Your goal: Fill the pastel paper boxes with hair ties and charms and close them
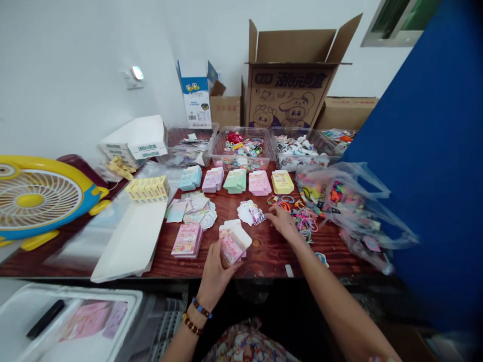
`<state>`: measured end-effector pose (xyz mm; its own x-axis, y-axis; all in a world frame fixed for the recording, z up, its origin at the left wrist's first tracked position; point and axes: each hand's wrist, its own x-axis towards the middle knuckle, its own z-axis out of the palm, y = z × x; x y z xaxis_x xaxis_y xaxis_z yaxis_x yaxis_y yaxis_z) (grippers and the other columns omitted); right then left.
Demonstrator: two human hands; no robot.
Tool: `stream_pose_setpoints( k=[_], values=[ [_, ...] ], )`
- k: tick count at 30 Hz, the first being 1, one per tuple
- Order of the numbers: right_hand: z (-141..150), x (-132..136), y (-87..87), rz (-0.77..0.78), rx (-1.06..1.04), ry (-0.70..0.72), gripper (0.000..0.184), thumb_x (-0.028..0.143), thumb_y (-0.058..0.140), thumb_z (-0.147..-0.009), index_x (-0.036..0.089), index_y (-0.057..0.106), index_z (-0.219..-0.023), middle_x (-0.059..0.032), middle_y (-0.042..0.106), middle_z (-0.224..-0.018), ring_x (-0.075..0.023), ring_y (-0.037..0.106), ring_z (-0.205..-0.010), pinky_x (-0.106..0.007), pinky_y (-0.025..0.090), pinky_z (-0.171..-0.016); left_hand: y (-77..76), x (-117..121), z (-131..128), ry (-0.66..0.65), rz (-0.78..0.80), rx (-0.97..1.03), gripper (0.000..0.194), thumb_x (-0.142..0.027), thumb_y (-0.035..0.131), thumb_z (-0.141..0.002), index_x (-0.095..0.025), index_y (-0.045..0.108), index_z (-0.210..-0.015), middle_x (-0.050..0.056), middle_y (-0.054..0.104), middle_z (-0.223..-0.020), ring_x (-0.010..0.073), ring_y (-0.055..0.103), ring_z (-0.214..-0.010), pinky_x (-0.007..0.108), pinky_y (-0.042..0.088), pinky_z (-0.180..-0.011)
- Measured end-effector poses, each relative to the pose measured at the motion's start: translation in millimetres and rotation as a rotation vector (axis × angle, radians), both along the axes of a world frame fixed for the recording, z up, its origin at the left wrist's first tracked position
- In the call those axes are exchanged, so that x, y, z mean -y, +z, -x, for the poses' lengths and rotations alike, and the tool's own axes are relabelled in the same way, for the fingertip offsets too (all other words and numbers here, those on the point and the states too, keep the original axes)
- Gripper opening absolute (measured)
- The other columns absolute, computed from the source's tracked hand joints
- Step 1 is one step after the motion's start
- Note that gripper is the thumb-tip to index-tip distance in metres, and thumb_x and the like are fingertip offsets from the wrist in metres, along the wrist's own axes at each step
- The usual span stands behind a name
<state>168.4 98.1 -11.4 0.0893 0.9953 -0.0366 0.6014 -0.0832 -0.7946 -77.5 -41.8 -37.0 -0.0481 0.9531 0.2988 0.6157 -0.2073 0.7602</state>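
Note:
My left hand [216, 269] is closed around a small pink box [234, 244] with its top flap open, held just above the wooden table [264, 251]. My right hand [282, 220] reaches forward, its fingers touching the edge of a small pile of stickers [250, 212] beside a heap of coloured hair ties [304, 217]. A stack of flat pink boxes [186, 240] lies left of the held box. More stickers [196, 208] are spread behind it.
Rows of pastel flat boxes [236, 181] and yellow boxes [148, 189] lie mid-table. Clear bins of trinkets [243, 146] line the back, cardboard cartons [290, 80] behind. A yellow-blue fan [37, 198] stands left, a plastic bag [347, 201] right, a white bin [68, 322] below.

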Motion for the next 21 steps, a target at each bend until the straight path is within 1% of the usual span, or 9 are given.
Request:
stream_pose_setpoints(
  k=[2, 4, 8, 11, 13, 16, 17, 19, 21],
  values=[
    [5, -10, -6.3, 0.012, 0.040, -0.019, 0.016, 0.029, 0.070, -0.073, 0.019, 0.058, -0.069, -0.0026, 0.066, -0.070, -0.0170, 0.062, -0.062, -0.027, 0.041, -0.060, -2.3, 1, 1, 0.000, 0.005, 0.005, 0.065, -0.036, 0.073, -0.079, -0.023, 0.040, -0.134, 0.009, 0.055, -0.123, 0.0269, 0.057, -0.117, 0.048, 0.047, -0.102],
    [8, -14, -11.4, 0.022, 0.049, -0.018, 0.019, 0.027, 0.070, -0.073, 0.019, 0.056, -0.061, -0.0024, 0.063, -0.062, -0.0176, 0.062, -0.063, -0.027, 0.040, -0.061, -3.3, 1, 1, -0.007, 0.015, 0.004, 0.066, -0.036, 0.072, -0.081, -0.023, 0.037, -0.135, 0.009, 0.054, -0.124, 0.0270, 0.056, -0.118, 0.049, 0.046, -0.103],
    [5, -11, -18.1, 0.029, -0.049, 0.028, 0.018, 0.027, 0.059, -0.079, 0.020, 0.055, -0.063, 0.0013, 0.058, -0.052, -0.0146, 0.058, -0.052, -0.025, 0.040, -0.057, -2.9, 1, 1, -0.024, 0.013, 0.009, 0.067, -0.038, 0.073, -0.080, -0.023, 0.037, -0.135, 0.010, 0.054, -0.124, 0.0278, 0.055, -0.119, 0.050, 0.044, -0.105],
    [2, -4, -12.8, 0.005, -0.160, 0.054, 0.020, 0.033, 0.055, -0.080, 0.020, 0.053, -0.065, 0.0025, 0.056, -0.050, -0.0139, 0.055, -0.049, -0.024, 0.041, -0.052, -0.6, 0, 2, -0.029, 0.016, 0.010, 0.068, -0.036, 0.073, -0.080, -0.022, 0.037, -0.136, 0.010, 0.054, -0.124, 0.0274, 0.055, -0.118, 0.049, 0.045, -0.104],
    [0, 3, -0.4, -0.041, -0.221, 0.079, 0.023, 0.037, 0.057, -0.078, 0.020, 0.052, -0.063, 0.0019, 0.057, -0.055, -0.0136, 0.054, -0.053, -0.025, 0.043, -0.054, 2.7, -2, 2, -0.023, 0.019, -0.011, 0.069, -0.034, 0.075, -0.079, -0.022, 0.038, -0.136, 0.010, 0.054, -0.122, 0.0268, 0.055, -0.116, 0.047, 0.045, -0.103],
    [-4, 20, 30.8, -0.129, -0.295, 0.173, 0.026, 0.039, 0.066, -0.070, 0.019, 0.054, -0.059, -0.0007, 0.063, -0.071, -0.0139, 0.057, -0.069, -0.026, 0.046, -0.069, 11.2, -6, 4, -0.022, -0.004, -0.091, 0.072, -0.030, 0.079, -0.074, -0.021, 0.041, -0.135, 0.009, 0.055, -0.119, 0.0275, 0.054, -0.114, 0.046, 0.046, -0.101],
    [-6, 26, 43.1, -0.155, -0.314, 0.231, 0.025, 0.038, 0.068, -0.068, 0.018, 0.056, -0.058, -0.0014, 0.065, -0.077, -0.0143, 0.058, -0.074, -0.027, 0.046, -0.073, 14.9, -8, 5, -0.032, -0.008, -0.125, 0.072, -0.028, 0.080, -0.073, -0.020, 0.042, -0.134, 0.010, 0.055, -0.118, 0.0280, 0.054, -0.114, 0.046, 0.046, -0.101],
    [-10, 38, 67.0, -0.188, -0.307, 0.451, 0.022, 0.035, 0.069, -0.070, 0.018, 0.061, -0.059, -0.0021, 0.066, -0.081, -0.0150, 0.058, -0.078, -0.027, 0.045, -0.075, 23.1, -10, 5, -0.074, -0.001, -0.186, 0.072, -0.028, 0.079, -0.073, -0.019, 0.042, -0.134, 0.010, 0.055, -0.118, 0.0288, 0.053, -0.113, 0.047, 0.046, -0.100],
    [-13, 47, 85.9, -0.170, -0.217, 0.622, 0.019, 0.031, 0.068, -0.072, 0.018, 0.063, -0.059, -0.0007, 0.065, -0.076, -0.0138, 0.057, -0.071, -0.025, 0.043, -0.069, 31.8, -11, 5, -0.149, 0.016, -0.228, 0.072, -0.030, 0.079, -0.074, -0.020, 0.042, -0.135, 0.011, 0.054, -0.120, 0.0294, 0.052, -0.114, 0.048, 0.045, -0.100]
  ],
)
